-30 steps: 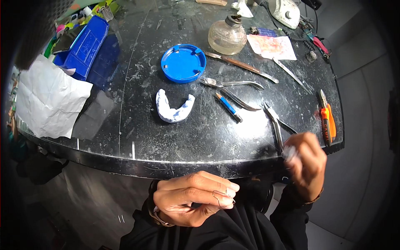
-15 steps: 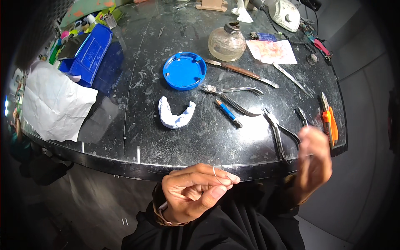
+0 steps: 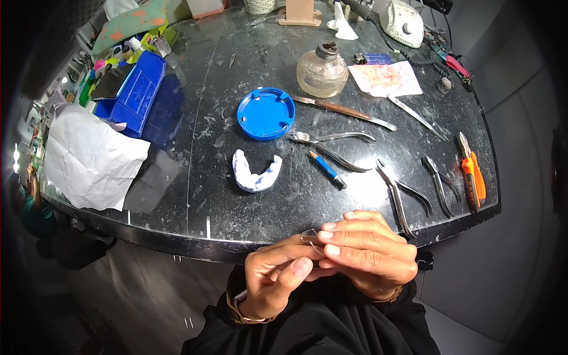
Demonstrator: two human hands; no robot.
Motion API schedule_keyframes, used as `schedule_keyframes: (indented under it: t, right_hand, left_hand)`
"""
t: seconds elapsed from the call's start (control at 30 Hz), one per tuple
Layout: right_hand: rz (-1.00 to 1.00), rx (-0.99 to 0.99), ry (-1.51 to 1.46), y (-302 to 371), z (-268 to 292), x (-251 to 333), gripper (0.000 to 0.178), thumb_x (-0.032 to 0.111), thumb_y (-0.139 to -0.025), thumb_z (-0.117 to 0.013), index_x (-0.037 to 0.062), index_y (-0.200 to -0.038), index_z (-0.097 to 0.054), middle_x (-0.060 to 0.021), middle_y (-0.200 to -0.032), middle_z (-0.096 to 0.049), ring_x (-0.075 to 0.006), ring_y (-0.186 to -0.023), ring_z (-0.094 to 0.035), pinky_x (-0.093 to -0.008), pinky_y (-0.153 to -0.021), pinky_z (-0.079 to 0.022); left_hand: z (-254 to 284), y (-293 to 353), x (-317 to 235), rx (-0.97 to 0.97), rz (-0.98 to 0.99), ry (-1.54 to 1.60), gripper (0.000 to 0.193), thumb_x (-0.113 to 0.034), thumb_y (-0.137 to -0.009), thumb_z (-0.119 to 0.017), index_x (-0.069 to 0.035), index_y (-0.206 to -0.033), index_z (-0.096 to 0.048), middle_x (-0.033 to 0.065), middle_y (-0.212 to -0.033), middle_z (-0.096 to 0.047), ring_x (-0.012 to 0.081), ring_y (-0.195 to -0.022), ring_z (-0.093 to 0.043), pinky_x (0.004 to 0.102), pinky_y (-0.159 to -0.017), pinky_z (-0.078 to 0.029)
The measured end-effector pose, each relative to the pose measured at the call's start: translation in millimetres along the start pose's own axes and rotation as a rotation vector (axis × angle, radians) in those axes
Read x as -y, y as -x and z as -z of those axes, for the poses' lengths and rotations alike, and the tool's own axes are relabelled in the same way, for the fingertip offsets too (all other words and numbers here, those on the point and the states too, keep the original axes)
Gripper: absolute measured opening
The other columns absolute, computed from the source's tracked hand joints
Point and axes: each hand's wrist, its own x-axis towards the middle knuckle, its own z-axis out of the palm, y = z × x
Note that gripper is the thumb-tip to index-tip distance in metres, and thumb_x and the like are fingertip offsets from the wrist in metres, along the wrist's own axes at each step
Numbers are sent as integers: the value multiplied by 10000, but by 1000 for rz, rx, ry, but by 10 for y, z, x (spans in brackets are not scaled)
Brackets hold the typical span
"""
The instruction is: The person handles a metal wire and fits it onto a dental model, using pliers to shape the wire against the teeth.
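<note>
A thin bent wire (image 3: 315, 246) sticks up between my hands, just off the bench's front edge. My left hand (image 3: 277, 272) is closed, pinching the wire between thumb and fingers. From the other side my right hand (image 3: 373, 254) meets it, fingers pressed together over the wire, its thumb hidden behind them. Past the hands lies a pale horseshoe-shaped dental cast (image 3: 255, 175). A blue pencil stub (image 3: 327, 169) and metal pliers (image 3: 397, 201) rest on the bench nearby.
More pliers (image 3: 331, 148), small pliers (image 3: 438, 184) and orange-handled pliers (image 3: 471, 177) lie to the right. Behind them are a wooden-handled knife (image 3: 349, 112), a blue round lid (image 3: 266, 115) and a glass burner (image 3: 322, 74). White paper (image 3: 89, 160) and a blue bin (image 3: 133, 97) sit left.
My right hand has come in from beside the pliers on the right and joined my left hand at the wire. The view has shifted slightly.
</note>
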Motion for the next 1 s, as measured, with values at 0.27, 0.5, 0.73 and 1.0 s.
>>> schedule_keyframes:
  t: [0.27, 0.5, 0.73, 1.0]
  right_hand:
    - [-163, -68, -183, -28, 64, -30, 242, -27, -647, -726, -11, -882, -667, -147, -865, -662, -249, -812, -654, -333, -746, -507]
    - [-289, -27, -536, 10, 79, -129, 181, -6, -726, -677, -31, -905, -662, -172, -856, -653, -226, -779, -651, -277, -655, -537]
    - [-356, -180, -794, 62, 18, -83, 303, -73, -768, -627, -94, -1053, -523, -244, -849, -627, -266, -856, -652, -290, -652, -544]
    - [-275, -95, -815, 84, 65, -113, 567, -66, -754, -644, -19, -1201, -298, -255, -875, -626, -310, -886, -639, -341, -749, -532]
  left_hand:
    - [312, -249, -175, -337, -385, -732, 288, -6, -786, -550, 38, -1067, -594, 184, -1124, -553, 187, -860, -605, 241, -625, -520]
    - [402, -447, -153, -330, -251, -1514, 734, -242, -711, -744, 26, -1292, -383, 194, -1306, -397, 353, -1241, -329, 428, -1013, -282]
    - [269, -411, -140, -204, -530, -851, 576, -343, -701, -736, 45, -1094, -573, 237, -1242, -438, 363, -1141, -464, 416, -883, -431]
    - [151, -396, -197, 223, -698, -766, 305, -166, -654, -787, -16, -848, -607, 165, -913, -603, 308, -834, -635, 319, -647, -553]
